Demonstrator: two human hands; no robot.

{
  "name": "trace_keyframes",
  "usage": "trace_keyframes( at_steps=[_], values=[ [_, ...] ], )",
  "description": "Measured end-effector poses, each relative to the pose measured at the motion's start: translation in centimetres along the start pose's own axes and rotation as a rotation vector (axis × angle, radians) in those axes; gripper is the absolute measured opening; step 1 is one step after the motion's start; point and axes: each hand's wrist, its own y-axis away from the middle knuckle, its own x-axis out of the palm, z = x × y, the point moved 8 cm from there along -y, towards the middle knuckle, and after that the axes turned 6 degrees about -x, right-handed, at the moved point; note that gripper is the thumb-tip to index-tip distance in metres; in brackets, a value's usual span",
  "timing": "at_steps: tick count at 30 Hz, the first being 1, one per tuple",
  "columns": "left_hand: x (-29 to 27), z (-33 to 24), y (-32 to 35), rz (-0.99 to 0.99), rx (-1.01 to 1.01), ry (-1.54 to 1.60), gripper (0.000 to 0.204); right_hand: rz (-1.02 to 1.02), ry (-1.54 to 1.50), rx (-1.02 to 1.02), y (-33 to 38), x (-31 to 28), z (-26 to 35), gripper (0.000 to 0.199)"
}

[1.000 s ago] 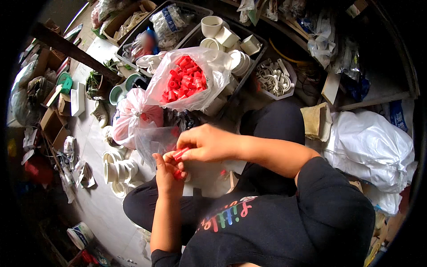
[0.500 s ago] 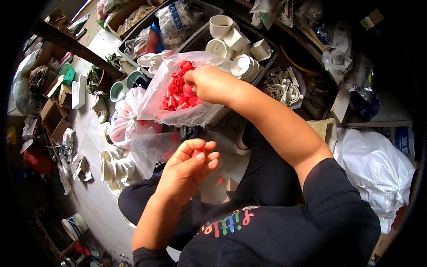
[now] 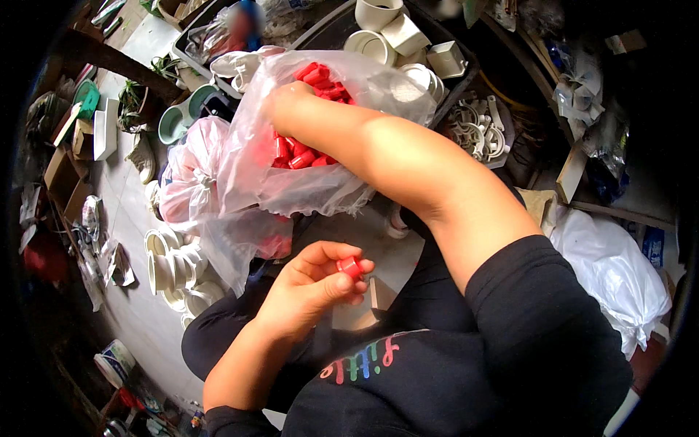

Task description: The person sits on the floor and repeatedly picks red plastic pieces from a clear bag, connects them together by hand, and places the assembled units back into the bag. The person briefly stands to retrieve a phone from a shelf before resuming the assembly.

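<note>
Between the fingertips and thumb of my left hand is a small red plastic tube-shaped piece, held in front of my body. Farther out, a clear plastic bag gapes at the top, full of several similar red pieces. My right hand reaches into the left side of the bag's mouth, among the pieces. Its fingers are hidden, so whether they grip anything does not show. My right forearm crosses over the bag's opening.
A knotted plastic bag leans left of the open one. White pipe fittings lie on the floor at left. Beyond stands a dark crate with large white fittings; white clips fill a container. A small block sits near my legs.
My right hand has moved left and deeper into the bag. My left hand has turned and shifted slightly right and nearer, so its red piece shows more fully. The whole view has shifted slightly.
</note>
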Motion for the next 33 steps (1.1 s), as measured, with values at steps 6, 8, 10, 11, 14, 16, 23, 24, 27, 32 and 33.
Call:
trace_keyframes(
  at_steps=[6, 8, 10, 11, 14, 16, 23, 24, 27, 32, 33],
  values=[
    [-1.0, -0.5, 1.5, -0.007, 0.052, -0.023, 0.036, 0.033, 0.016, 0.07, 0.2, 0.1, -0.1, 0.028],
    [-1.7, -0.4, 1.9, -0.031, 0.084, -0.015, 0.038, -0.044, -0.134, 0.032, 1.5, -0.7, -0.5, 0.031],
    [-2.0, -0.7, 2.3, -0.069, 0.119, -0.015, 0.039, -0.192, -0.368, -0.075, 3.3, -1.6, -1.8, 0.036],
    [-2.7, -0.6, 2.6, -0.067, 0.158, -0.012, 0.039, -0.237, -0.658, 0.137, 7.7, -5.1, -1.3, 0.038],
    [-2.4, -1.3, 3.6, -0.079, 0.258, 0.012, 0.04, -0.441, -1.143, 0.138, 14.1, -7.4, -1.2, 0.023],
    [-2.2, -1.4, 4.2, -0.102, 0.333, 0.017, 0.041, -0.533, -1.791, 0.045, 18.1, -8.2, 0.7, 0.014],
    [-1.1, -0.6, 7.4, -0.253, 0.592, -0.019, 0.037, -0.567, -1.142, -0.209, 25.9, -7.4, 7.0, 0.036],
    [-1.3, 0.1, 7.6, -0.27, 0.625, -0.025, 0.035, -0.553, -1.053, -0.242, 26.2, -7.3, 8.2, 0.035],
    [-1.0, 1.3, 8.5, -0.291, 0.727, -0.034, 0.028, -0.352, -1.357, -0.228, 25.8, -5.7, 9.9, 0.028],
    [-0.8, 3.4, 9.8, -0.306, 0.779, -0.101, 0.03, -0.39, -1.341, -0.408, 26.6, -5.2, 12.4, 0.023],
    [-0.7, 3.6, 10.0, -0.306, 0.784, -0.114, 0.03, -0.446, -1.199, -0.447, 27.2, -6.1, 12.9, 0.02]
  ],
)
